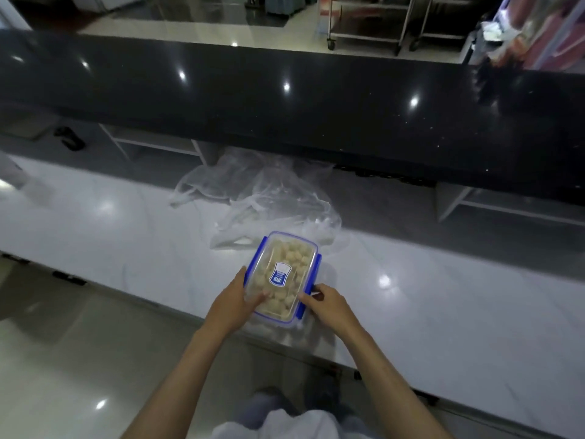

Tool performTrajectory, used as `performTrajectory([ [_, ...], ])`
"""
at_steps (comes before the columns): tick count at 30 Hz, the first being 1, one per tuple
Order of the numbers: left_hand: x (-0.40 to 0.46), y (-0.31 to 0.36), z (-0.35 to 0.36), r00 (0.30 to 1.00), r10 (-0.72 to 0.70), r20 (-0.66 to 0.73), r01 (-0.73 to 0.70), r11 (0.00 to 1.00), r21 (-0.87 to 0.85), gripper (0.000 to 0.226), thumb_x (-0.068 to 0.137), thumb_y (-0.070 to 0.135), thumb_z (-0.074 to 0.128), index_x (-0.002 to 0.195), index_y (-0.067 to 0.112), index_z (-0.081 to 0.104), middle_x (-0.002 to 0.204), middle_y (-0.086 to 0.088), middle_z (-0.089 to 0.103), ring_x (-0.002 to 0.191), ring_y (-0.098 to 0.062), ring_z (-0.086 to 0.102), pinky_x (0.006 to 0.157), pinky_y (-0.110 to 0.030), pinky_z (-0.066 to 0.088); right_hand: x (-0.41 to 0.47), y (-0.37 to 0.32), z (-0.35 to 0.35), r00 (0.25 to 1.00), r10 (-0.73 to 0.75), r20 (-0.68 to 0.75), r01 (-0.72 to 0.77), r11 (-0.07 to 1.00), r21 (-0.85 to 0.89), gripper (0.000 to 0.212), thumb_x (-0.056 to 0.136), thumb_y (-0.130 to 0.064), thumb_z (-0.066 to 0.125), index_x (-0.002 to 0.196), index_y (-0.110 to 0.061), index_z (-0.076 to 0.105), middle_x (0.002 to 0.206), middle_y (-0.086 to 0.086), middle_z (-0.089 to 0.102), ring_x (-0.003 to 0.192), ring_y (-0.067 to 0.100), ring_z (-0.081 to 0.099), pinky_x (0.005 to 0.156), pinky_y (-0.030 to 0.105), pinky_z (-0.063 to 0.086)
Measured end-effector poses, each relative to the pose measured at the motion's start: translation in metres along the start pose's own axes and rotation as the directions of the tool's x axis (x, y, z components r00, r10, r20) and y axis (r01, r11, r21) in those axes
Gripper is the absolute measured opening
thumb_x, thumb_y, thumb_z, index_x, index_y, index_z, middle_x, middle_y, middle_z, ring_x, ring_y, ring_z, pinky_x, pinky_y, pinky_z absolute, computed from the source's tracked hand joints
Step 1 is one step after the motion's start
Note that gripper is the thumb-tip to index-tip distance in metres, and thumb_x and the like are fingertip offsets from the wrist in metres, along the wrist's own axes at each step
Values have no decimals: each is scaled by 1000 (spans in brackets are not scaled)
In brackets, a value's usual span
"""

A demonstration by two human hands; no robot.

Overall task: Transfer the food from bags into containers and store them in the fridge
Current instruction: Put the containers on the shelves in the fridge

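Note:
A clear plastic container (286,264) with a blue-rimmed lid and blue side clips sits near the front edge of the white counter (443,280). It is filled with pale round food pieces, and a blue label is on the lid. My left hand (232,304) lies across the container's near left corner, fingers pressing on the lid. My right hand (327,301) pinches the blue clip on the container's right side. Empty crumpled clear plastic bags (269,191) lie just behind the container.
A raised black glossy bar top (285,99) runs across behind the white counter. Metal wheeled racks (370,23) stand on the far floor. Coloured packages (538,30) sit at the top right. Tiled floor lies at the lower left.

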State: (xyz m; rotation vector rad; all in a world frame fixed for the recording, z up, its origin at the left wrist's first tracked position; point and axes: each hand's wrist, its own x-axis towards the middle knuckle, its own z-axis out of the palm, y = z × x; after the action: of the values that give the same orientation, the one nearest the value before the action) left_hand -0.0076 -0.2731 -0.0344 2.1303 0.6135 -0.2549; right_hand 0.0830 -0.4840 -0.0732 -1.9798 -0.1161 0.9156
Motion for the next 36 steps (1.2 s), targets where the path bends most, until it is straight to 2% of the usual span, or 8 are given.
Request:
performTrajectory([
  [5, 27, -31, -8, 989, -78, 127, 112, 953, -282, 68, 73, 52, 87, 128, 29, 54, 121, 8, 71, 100, -7, 74, 85, -34, 64, 4, -1, 5, 999, 41, 11, -43, 985, 165, 44, 90, -50, 75, 120, -21, 60, 117, -5, 71, 100, 10, 71, 81, 26, 61],
  [11, 35, -37, -13, 977, -2, 215, 75, 940, -333, 66, 72, 45, 88, 125, 28, 54, 121, 5, 70, 103, -13, 74, 79, -32, 64, -6, 2, 17, 968, 171, -183, -94, 925, 367, 37, 88, -44, 79, 106, -15, 63, 107, 1, 75, 96, 18, 76, 86, 42, 64],
  [15, 33, -29, -1, 940, 97, 328, 49, 911, -409, 58, 77, 28, 89, 125, 21, 58, 122, 1, 72, 104, -13, 74, 82, -35, 64, -39, 10, 32, 880, 291, -376, -16, 809, 588, 35, 90, -28, 78, 107, -3, 62, 102, 11, 75, 81, 14, 77, 61, 29, 61],
  [17, 30, -20, 9, 910, 161, 382, 27, 897, -441, 57, 78, 29, 89, 127, 22, 59, 123, 4, 71, 106, -14, 73, 84, -37, 64, -60, 21, 37, 813, 325, -483, 78, 761, 644, 31, 90, -25, 79, 106, -3, 64, 102, 12, 76, 80, 15, 77, 60, 28, 59],
  [20, 24, -4, 24, 861, 208, 463, 26, 893, -449, 53, 79, 30, 87, 124, 20, 62, 121, 2, 72, 104, -19, 75, 83, -41, 65, -94, 39, 47, 707, 392, -588, 172, 711, 682, 43, 82, -38, 85, 108, -10, 67, 111, 13, 76, 94, 24, 77, 72, 39, 62],
  [25, -4, 23, 62, 752, 257, 607, 42, 901, -432, 53, 80, 29, 86, 126, 18, 63, 122, -1, 71, 100, -24, 77, 83, -51, 64, -170, 54, 71, 585, 431, -687, 332, 646, 688, 51, 83, -30, 75, 132, -19, 62, 123, 1, 75, 110, 22, 74, 88, 42, 62],
  [29, -44, 42, 100, 630, 320, 708, -50, 926, -375, 56, 78, 37, 85, 127, 23, 61, 124, 1, 71, 103, -24, 76, 86, -53, 63, -226, 74, 95, 494, 495, -715, 395, 604, 692, 61, 83, -32, 75, 140, -26, 54, 128, -5, 72, 111, 14, 73, 80, 29, 61],
  [36, -144, 65, 183, 431, 335, 838, -126, 942, -312, 59, 74, 40, 91, 125, 22, 66, 121, -6, 74, 112, -32, 73, 94, -63, 57, -341, 143, 120, 352, 615, -705, 505, 510, 697, 57, 86, -35, 79, 138, -34, 55, 131, -3, 69, 111, 20, 73, 86, 48, 63],
])
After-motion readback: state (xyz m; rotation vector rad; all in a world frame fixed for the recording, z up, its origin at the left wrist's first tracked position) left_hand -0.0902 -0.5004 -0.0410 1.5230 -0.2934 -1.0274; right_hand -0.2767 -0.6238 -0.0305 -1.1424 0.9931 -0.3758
